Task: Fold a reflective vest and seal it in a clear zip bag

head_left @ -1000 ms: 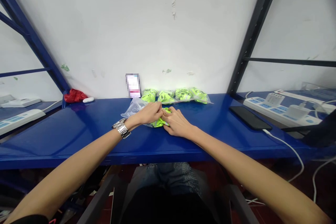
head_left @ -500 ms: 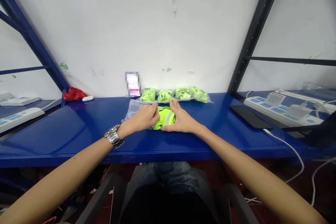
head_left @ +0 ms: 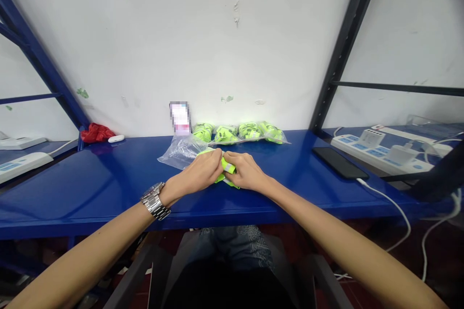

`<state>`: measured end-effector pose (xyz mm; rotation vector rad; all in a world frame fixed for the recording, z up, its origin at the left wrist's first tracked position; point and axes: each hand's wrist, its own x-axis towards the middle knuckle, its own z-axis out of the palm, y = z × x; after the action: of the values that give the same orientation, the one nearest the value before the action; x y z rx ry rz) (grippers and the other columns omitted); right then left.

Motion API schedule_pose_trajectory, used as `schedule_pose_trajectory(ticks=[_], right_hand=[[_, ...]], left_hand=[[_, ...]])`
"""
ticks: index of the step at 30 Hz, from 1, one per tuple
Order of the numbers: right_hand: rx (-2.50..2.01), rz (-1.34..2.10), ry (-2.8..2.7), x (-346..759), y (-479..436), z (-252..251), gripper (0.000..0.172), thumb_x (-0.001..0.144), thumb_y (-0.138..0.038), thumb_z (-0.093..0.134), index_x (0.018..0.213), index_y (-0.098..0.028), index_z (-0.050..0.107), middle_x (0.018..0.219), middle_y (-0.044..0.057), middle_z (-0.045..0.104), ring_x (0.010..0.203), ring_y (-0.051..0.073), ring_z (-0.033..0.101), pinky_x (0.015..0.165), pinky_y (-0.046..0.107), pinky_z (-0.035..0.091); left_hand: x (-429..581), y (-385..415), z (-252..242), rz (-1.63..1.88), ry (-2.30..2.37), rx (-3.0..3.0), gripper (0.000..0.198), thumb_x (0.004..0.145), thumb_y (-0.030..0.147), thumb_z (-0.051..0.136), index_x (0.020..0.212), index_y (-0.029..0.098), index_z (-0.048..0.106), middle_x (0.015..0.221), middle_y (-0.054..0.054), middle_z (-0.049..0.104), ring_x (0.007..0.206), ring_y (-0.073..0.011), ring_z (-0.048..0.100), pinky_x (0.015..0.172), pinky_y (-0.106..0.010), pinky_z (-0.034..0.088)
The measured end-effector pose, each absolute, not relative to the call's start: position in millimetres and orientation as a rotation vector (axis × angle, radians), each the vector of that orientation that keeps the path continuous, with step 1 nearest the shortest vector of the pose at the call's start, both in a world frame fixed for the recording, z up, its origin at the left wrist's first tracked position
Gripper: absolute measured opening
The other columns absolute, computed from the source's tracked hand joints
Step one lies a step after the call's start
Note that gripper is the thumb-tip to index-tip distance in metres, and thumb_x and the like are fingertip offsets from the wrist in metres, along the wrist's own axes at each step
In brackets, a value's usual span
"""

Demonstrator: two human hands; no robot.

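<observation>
My left hand (head_left: 203, 172) and right hand (head_left: 243, 174) are both closed on a small neon-yellow reflective garment (head_left: 226, 169), fingers pinching it from either side so that only a strip of yellow with a grey reflective band shows between them; it sits on the blue desk (head_left: 108, 188) right in front of me. Half a second ago the piece lay spread wider and flatter under my palms, with more of the grey band in sight; now my hands have drawn together and bunched it into a tighter bundle, so I judge the folding is nearly done and the bundle is about small enough to go into a bag. A metal watch (head_left: 155, 201) sits on my left wrist. Just behind my left hand lies a clear plastic bag (head_left: 179, 153), crumpled; I cannot tell whether anything is in it. Further back, against the wall, four sealed clear packets (head_left: 239, 133) lie in a row, each holding a folded neon-yellow piece like the one I hold. Left of them stands a small blurred card (head_left: 180, 117). Far left in the corner are a red cloth (head_left: 96, 132) and a white earbud case (head_left: 116, 138). To my right a black phone (head_left: 340, 162) lies flat with a white cable (head_left: 387, 200) plugged in, and beyond it a white power strip (head_left: 380, 147).
</observation>
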<state>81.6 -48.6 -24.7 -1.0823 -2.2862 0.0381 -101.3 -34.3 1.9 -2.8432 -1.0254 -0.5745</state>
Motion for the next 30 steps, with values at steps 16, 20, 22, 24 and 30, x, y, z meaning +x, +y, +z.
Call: schedule_pose_trajectory(ticks=[16,20,22,24,30], right_hand=[[-0.946,0.021,-1.848,100.2,-74.9,6.6,0.052,0.08,-0.032,0.067,0.128,-0.013,0.06,0.125,0.013,0.065,0.112,0.029,0.061,0.097,0.043,0.05],[-0.87,-0.372,-2.205,104.0,-84.6,-15.7,0.047,0.086,-0.011,0.048,0.133,-0.011,0.052,0.126,0.015,0.061,0.11,0.028,0.056,0.095,0.045,0.051],[-0.851,-0.476,-2.312,105.0,-87.1,-27.0,0.05,0.087,-0.006,0.043,0.137,-0.009,0.048,0.127,0.017,0.06,0.114,0.028,0.054,0.098,0.046,0.05],[-0.864,-0.566,-2.36,104.4,-88.9,-33.7,0.051,0.087,-0.004,0.041,0.138,-0.005,0.046,0.128,0.02,0.059,0.117,0.03,0.052,0.1,0.047,0.049],[-0.897,-0.741,-2.436,98.3,-89.3,-37.2,0.046,0.09,-0.005,0.039,0.134,0.003,0.05,0.128,0.027,0.059,0.111,0.033,0.056,0.091,0.049,0.05]], left_hand=[[-85.2,-37.8,4.3,-1.417,-1.213,-2.739,0.009,0.093,0.026,0.04,0.086,0.02,0.04,0.072,0.002,0.05,0.06,-0.0117,0.047,0.058,-0.026,0.035],[-86.8,-40.9,-10.9,-1.053,-1.268,-2.96,0.014,0.092,0.024,0.041,0.079,0.021,0.042,0.068,0.002,0.052,0.059,-0.0133,0.048,0.058,-0.027,0.035],[-92.5,-42.6,-16.5,-0.944,-1.278,-2.91,0.014,0.092,0.024,0.041,0.079,0.021,0.043,0.069,0.001,0.053,0.06,-0.0147,0.05,0.06,-0.029,0.036],[-97.6,-44.1,-20.6,-0.925,-1.259,-2.84,0.013,0.094,0.025,0.041,0.082,0.02,0.044,0.074,-0.001,0.055,0.065,-0.0163,0.052,0.063,-0.03,0.039],[-100.3,-39.5,-26.9,-0.806,-1.158,-2.75,0.018,0.099,0.024,0.031,0.09,0.019,0.045,0.083,-0.005,0.056,0.074,-0.0187,0.054,0.069,-0.032,0.041]])
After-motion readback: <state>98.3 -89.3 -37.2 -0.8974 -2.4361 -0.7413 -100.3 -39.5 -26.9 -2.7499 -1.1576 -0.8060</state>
